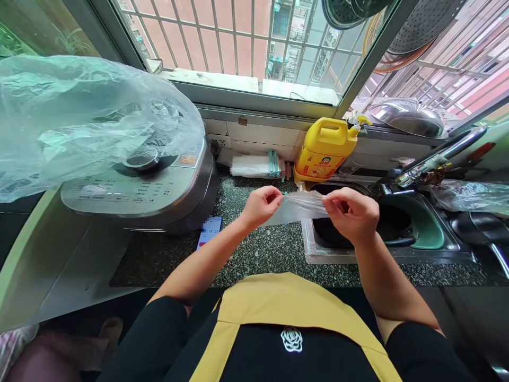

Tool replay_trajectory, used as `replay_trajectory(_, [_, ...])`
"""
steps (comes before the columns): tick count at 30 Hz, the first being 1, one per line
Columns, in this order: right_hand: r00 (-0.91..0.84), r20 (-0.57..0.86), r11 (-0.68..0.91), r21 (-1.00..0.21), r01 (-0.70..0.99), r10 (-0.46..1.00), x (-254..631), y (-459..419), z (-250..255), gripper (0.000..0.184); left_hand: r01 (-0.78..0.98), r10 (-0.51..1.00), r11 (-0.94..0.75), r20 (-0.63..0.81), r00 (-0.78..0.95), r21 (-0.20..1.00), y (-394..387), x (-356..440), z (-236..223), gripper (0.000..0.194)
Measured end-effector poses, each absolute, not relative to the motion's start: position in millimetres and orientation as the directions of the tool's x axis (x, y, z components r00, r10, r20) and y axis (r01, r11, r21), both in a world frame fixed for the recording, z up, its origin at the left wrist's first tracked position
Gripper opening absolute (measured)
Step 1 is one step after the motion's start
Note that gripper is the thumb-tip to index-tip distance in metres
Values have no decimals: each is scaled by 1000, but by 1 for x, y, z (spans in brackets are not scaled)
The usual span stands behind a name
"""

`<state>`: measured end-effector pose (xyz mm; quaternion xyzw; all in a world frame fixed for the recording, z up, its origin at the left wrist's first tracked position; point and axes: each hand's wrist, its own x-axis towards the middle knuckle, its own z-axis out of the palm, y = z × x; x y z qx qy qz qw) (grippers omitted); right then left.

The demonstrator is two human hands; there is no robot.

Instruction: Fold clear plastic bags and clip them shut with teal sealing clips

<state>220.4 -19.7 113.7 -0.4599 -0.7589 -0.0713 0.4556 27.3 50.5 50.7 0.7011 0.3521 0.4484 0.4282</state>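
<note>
A clear plastic bag is stretched between my two hands above the speckled countertop. My left hand pinches one end of it, thumb against fingers. At the other end my right hand is closed on the plastic, close to the left edge of the sink. Behind the bag, against the wall, lies a stack of folded clear plastic bags. To its right stands a yellow jug with a pump top.
At left a rice cooker sits partly under a large plastic sheet. A phone lies beside it. The sink at right holds a black pan and a green basin, with a faucet above. A person's leg shows lower left.
</note>
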Motion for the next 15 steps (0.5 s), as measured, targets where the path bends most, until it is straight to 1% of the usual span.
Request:
replay_trajectory(3, [-375, 796, 686, -68, 725, 475, 211, -29, 101, 10, -5, 932, -284, 277, 233, 959, 53, 25, 57, 9])
replay_trajectory(5, [-477, 777, 746, 13, 666, 412, 201, -35, 91, 13, -95, 946, -233, 248, 207, 968, 55, 23, 62, 8])
replay_trajectory(8, [-537, 755, 782, 51, 622, 377, 189, -41, 75, 16, -212, 962, -152, 193, 190, 965, 56, 23, 65, 11])
replay_trajectory(11, [-566, 742, 800, 67, 597, 360, 181, -41, 63, 16, -273, 975, -118, 164, 152, 955, 56, 26, 62, 14])
replay_trajectory(13, [-565, 738, 808, 46, 587, 369, 179, -39, 59, 15, -270, 976, -118, 161, 144, 956, 56, 27, 58, 16])
replay_trajectory(15, [-483, 775, 781, -21, 624, 407, 180, -33, 59, 13, -245, 973, -130, 171, 154, 961, 57, 26, 53, 20])
